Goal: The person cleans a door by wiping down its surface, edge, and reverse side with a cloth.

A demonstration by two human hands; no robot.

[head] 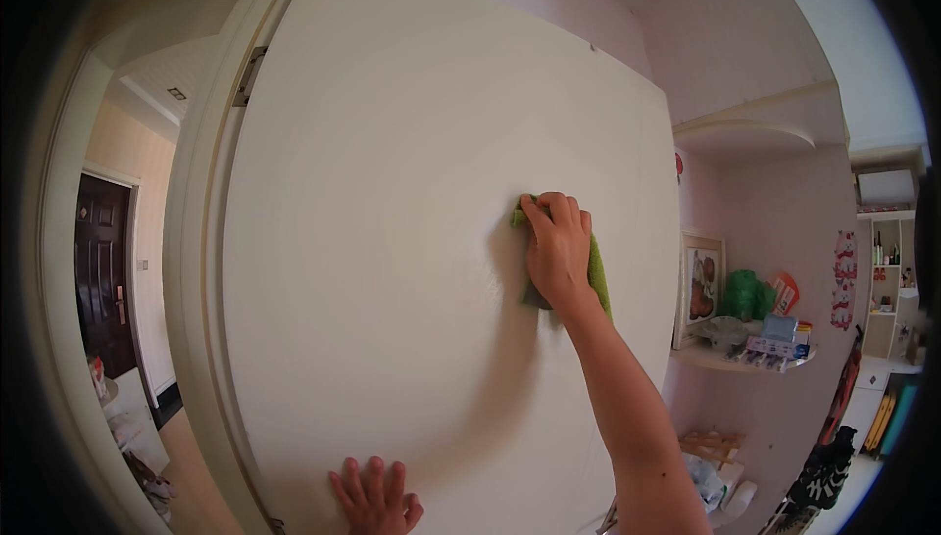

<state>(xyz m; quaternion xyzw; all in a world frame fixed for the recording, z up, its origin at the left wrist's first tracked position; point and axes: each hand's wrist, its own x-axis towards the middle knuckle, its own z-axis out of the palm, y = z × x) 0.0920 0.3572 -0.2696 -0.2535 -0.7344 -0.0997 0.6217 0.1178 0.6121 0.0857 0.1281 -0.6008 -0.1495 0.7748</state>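
Note:
A large white door (382,189) fills the middle of the head view. My right hand (560,248) grips a green cloth (600,278) and presses it against the door's surface, right of centre. Part of the cloth is hidden behind my fingers and palm. Low on the same door, my left hand (375,498) rests flat with its fingers spread and holds nothing. My right arm casts a curved shadow across the panel below the cloth.
A metal hinge (251,76) joins the door to its frame (202,256) at left. Right of the door, a corner shelf (735,360) holds a framed picture (702,285), a green plastic bag (746,294) and a glass bowl (724,331). A dark door (105,270) stands beyond the opening.

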